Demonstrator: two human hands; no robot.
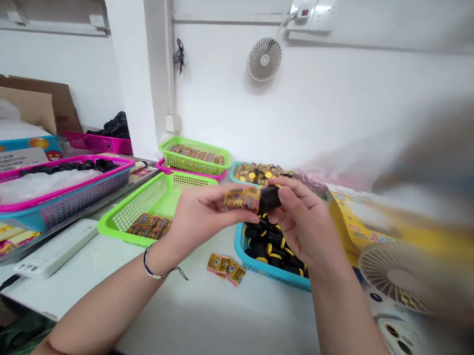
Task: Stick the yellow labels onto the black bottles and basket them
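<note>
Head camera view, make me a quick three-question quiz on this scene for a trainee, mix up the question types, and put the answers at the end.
1. True or false: the left hand holds the printed part of the cylinder, while the right hand is at its black end.

2. Which wrist wears the bracelet: (a) left or (b) right?

3. Fill the gap: the black-and-yellow pieces below the hands lie in a ____ basket.

Key: 1 true; 2 a; 3 blue.
</note>
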